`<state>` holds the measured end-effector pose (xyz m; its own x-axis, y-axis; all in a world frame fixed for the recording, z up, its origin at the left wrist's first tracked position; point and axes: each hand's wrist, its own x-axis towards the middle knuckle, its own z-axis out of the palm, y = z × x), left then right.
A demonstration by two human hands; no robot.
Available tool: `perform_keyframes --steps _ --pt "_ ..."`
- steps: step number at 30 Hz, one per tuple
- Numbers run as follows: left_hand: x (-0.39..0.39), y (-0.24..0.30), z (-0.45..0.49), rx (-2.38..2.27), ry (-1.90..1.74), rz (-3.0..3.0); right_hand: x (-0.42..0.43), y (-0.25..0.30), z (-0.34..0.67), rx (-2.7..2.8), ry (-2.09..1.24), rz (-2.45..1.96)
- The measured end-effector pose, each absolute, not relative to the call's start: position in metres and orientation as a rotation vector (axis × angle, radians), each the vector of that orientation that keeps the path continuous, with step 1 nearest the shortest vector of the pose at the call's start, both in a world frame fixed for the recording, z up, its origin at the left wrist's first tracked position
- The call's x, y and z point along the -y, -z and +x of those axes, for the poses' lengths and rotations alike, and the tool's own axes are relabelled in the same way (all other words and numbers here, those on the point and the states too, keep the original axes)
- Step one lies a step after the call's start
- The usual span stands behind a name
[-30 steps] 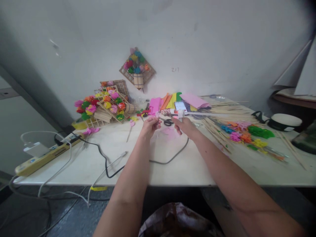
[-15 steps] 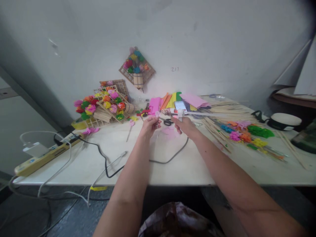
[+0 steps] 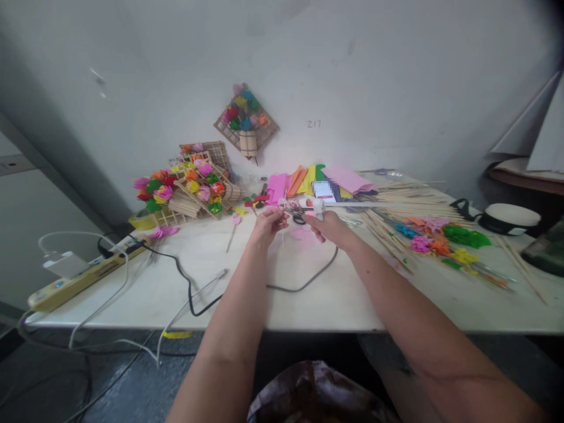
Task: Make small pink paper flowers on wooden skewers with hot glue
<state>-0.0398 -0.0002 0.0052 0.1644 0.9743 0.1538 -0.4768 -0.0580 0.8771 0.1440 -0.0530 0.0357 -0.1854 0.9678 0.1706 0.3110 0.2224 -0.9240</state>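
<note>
My left hand (image 3: 268, 226) pinches a thin pale stem (image 3: 282, 239) upright between thumb and fingers; pink paper showed at its top a moment ago, but now the tip is hard to make out. My right hand (image 3: 326, 226) is wrapped round a white hot glue gun (image 3: 319, 205), its nozzle pointing left at the top of the stem. A long glue stick (image 3: 370, 204) juts from its back. Black-handled scissors (image 3: 299, 218) lie between the hands. Left of them rests a pink paper bud on a stem (image 3: 236, 220).
Flower-filled stick baskets (image 3: 189, 188) crowd the back left. Folded coloured crepe paper (image 3: 308, 179) lies by the wall. Bamboo sticks (image 3: 396, 197) and paper flowers (image 3: 440, 238) spread over the right. A power strip (image 3: 88, 273) and a black cord (image 3: 304, 289) cross the left and front.
The glue gun has shifted slightly left and down, so its nozzle now meets the stem's top at my left hand. My left hand has barely moved.
</note>
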Motion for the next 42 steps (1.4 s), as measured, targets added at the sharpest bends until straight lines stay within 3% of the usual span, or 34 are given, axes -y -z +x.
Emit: perform_keyframes --steps 42 --pt "-0.0009 -0.0057 -0.0397 -0.722 -1.420 0.994 0.0544 -0.0386 0.1444 1.667 -0.971 -1.272"
